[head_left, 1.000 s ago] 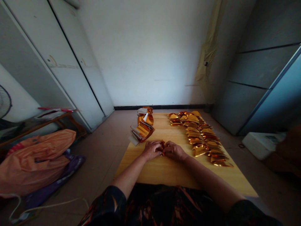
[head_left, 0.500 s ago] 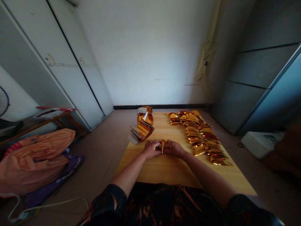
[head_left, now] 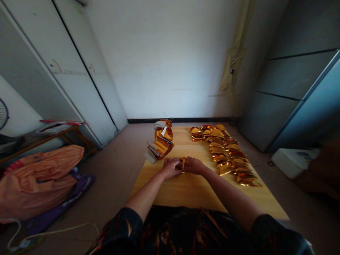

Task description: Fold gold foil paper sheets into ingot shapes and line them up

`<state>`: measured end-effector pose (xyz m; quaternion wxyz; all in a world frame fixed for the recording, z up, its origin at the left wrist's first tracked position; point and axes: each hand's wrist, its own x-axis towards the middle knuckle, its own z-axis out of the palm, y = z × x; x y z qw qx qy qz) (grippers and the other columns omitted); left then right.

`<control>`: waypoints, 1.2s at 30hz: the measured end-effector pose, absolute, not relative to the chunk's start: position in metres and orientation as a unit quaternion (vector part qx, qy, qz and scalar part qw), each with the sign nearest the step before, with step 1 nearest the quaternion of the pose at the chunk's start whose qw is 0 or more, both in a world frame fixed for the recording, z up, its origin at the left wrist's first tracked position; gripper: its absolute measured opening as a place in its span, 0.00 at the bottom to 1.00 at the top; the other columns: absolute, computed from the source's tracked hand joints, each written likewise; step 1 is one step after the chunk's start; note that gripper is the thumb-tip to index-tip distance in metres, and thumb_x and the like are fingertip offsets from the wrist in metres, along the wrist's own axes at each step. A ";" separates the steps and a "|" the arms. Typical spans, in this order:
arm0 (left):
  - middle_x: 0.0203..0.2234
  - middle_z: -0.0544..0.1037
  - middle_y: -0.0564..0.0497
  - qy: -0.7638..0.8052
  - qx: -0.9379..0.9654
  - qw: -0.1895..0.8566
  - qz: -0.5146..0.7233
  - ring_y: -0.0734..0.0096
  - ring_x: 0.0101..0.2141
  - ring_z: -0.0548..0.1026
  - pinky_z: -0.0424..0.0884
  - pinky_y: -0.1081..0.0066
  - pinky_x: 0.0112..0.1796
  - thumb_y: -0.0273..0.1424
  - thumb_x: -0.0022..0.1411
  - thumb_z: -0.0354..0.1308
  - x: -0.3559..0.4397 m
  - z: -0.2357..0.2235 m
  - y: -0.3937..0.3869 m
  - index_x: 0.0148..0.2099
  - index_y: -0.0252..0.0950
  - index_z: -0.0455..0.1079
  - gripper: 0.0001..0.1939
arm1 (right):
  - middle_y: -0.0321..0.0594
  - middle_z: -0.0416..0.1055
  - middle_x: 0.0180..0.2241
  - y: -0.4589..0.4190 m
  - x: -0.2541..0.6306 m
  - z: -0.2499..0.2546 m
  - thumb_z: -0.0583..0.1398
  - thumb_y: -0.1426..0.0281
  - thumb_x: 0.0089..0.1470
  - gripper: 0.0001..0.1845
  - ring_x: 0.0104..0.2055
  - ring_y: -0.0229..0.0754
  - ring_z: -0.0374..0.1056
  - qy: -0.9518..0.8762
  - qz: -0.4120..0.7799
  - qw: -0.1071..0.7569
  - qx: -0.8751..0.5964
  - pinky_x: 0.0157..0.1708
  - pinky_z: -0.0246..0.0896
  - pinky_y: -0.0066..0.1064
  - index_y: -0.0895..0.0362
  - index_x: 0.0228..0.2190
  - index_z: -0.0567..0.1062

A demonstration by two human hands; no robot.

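- The left hand (head_left: 171, 168) and the right hand (head_left: 193, 165) are held close together near the middle of the pale wooden bench (head_left: 170, 193).
- A small gold foil piece (head_left: 183, 164) is pinched between the fingers (head_left: 177, 163) of both hands, which are clamped on it from either side; only a narrow part of it is seen.
- Ahead of the fingers and to the left, a heap of folded foil sheets (head_left: 160, 147) is lying; ahead and to the right, many folded gold foil pieces (head_left: 225, 153) are laid in a long band.
- For a clean crease, the foil should be pressed evenly by both hands, as thin foil may be torn.
- A white paper strip (head_left: 164, 131) is seen in the heap, but no brand or writing can be read.
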<state>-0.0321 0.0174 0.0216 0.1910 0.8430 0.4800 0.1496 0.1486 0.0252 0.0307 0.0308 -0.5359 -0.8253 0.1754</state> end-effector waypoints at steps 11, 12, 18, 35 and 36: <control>0.56 0.69 0.51 0.482 0.838 0.205 0.152 0.58 0.56 0.64 0.54 0.59 0.57 0.32 0.50 0.63 -0.034 0.017 0.020 0.40 0.40 0.74 0.12 | 0.48 0.75 0.40 0.024 0.142 0.036 0.54 0.54 0.55 0.22 0.38 0.44 0.72 -0.827 0.147 -0.006 -0.543 0.29 0.57 0.25 0.57 0.42 0.75; 0.55 0.70 0.51 0.484 0.837 0.203 0.153 0.58 0.56 0.64 0.54 0.59 0.57 0.31 0.50 0.62 -0.034 0.016 0.021 0.39 0.40 0.74 0.11 | 0.48 0.75 0.40 0.024 0.142 0.038 0.54 0.54 0.55 0.22 0.38 0.44 0.72 -0.828 0.145 -0.010 -0.541 0.30 0.57 0.25 0.57 0.41 0.75; 0.54 0.71 0.51 0.492 0.829 0.208 0.167 0.60 0.56 0.65 0.55 0.59 0.57 0.33 0.56 0.57 -0.031 0.016 0.021 0.38 0.39 0.74 0.08 | 0.47 0.75 0.41 0.019 0.140 0.048 0.56 0.56 0.54 0.20 0.38 0.44 0.72 -0.830 0.142 -0.008 -0.539 0.30 0.58 0.26 0.56 0.41 0.76; 0.54 0.71 0.52 0.512 0.819 0.192 0.172 0.59 0.54 0.67 0.56 0.59 0.55 0.31 0.47 0.64 -0.027 0.018 0.017 0.35 0.40 0.74 0.09 | 0.37 0.74 0.31 0.026 0.150 0.029 0.60 0.73 0.45 0.08 0.31 0.37 0.68 -0.803 0.217 0.072 -0.551 0.26 0.54 0.23 0.56 0.30 0.78; 0.54 0.71 0.52 0.512 0.819 0.191 0.173 0.59 0.53 0.67 0.56 0.60 0.55 0.31 0.47 0.64 -0.027 0.017 0.017 0.34 0.40 0.74 0.09 | 0.37 0.74 0.31 0.027 0.151 0.028 0.59 0.75 0.43 0.09 0.31 0.36 0.68 -0.798 0.229 0.083 -0.550 0.27 0.54 0.23 0.56 0.30 0.78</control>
